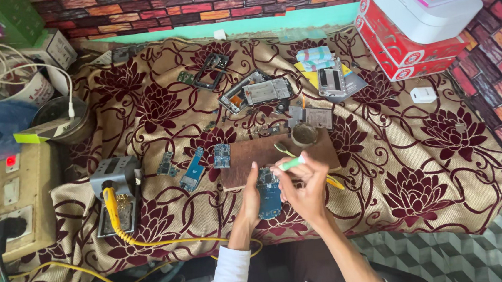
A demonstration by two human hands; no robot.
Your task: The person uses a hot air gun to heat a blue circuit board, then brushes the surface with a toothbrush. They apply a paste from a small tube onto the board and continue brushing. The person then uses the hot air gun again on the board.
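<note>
Blue circuit board (268,197) between left hand (250,199) and right hand (305,189).

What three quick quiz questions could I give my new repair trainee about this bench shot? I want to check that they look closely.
1. True or false: the soldering iron is parked in its stand, not held.
2. What does the left hand steady on the cloth?
A. a white charger
B. a blue circuit board
C. a red box
3. Fill in: the right hand pinches a slim tool with a ____ grip.

Key
1. True; it sits in the grey stand at the left, its yellow cable trailing off.
2. B, the blue circuit board, by the brown wooden board.
3. Green; the green-handled tool points toward the small round pot.
</note>
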